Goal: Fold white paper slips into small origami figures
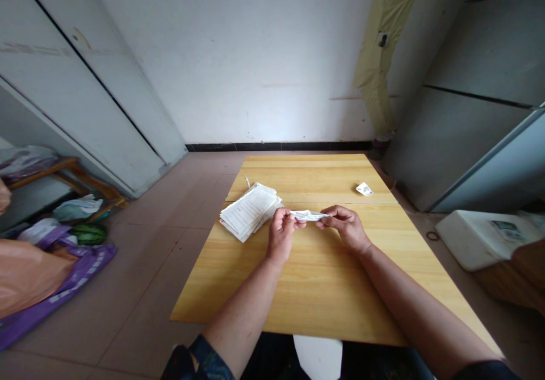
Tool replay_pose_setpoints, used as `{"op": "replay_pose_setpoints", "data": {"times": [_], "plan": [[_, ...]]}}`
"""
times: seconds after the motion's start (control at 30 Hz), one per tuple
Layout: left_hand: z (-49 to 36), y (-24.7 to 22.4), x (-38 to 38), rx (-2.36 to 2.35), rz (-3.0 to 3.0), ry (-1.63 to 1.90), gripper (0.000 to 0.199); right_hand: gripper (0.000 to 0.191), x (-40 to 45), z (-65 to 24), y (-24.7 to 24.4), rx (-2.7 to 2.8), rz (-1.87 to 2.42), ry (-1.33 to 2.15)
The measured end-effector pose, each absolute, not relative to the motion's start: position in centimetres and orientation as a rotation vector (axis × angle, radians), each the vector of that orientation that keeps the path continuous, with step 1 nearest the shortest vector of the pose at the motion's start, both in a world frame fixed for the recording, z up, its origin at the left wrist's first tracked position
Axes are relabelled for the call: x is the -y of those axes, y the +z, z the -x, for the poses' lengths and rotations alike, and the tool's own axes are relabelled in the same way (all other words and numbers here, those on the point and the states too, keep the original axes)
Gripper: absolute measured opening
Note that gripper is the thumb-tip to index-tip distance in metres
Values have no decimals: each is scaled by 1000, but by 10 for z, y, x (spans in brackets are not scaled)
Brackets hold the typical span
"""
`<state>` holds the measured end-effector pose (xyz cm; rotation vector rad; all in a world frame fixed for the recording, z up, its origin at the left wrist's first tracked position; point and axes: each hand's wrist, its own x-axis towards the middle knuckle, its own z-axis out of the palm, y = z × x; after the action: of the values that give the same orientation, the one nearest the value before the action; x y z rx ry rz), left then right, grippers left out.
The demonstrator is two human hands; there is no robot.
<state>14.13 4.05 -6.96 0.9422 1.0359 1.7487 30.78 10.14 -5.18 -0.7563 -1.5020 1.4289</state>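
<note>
A narrow folded piece of white paper (310, 216) is held above the middle of the wooden table (323, 278). My left hand (281, 233) pinches its left end, and my right hand (346, 226) pinches its right end. Just left of my left hand lies a loose stack of printed white sheets (249, 209), its edges fanned unevenly. A small white folded paper piece (364, 189) rests near the table's far right side.
The table's far edge stands near a white wall (272, 73). On the floor at right is a white container (481, 235); bags (38, 278) and a watermelon (88, 233) are at left. A white seat edge (318, 357) shows below the near edge.
</note>
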Motion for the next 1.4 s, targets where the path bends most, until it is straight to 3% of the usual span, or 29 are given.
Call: {"op": "replay_pose_setpoints", "data": {"times": [0.4,0.7,0.97,1.4], "plan": [[-144,-65,-39,-912,-799,1733,30,20,-103,-308,-56,1358,752,1590],[-143,-68,-40,-1053,-950,1729,30,24,-101,-305,-52,1452,787,1512],[-143,-70,-39,-1174,-1088,1712,24,45,-97,-299,-53,1476,683,1576],[-144,-67,-37,-1045,-958,1701,31,29,-98,-301,-53,1485,729,1481]]}}
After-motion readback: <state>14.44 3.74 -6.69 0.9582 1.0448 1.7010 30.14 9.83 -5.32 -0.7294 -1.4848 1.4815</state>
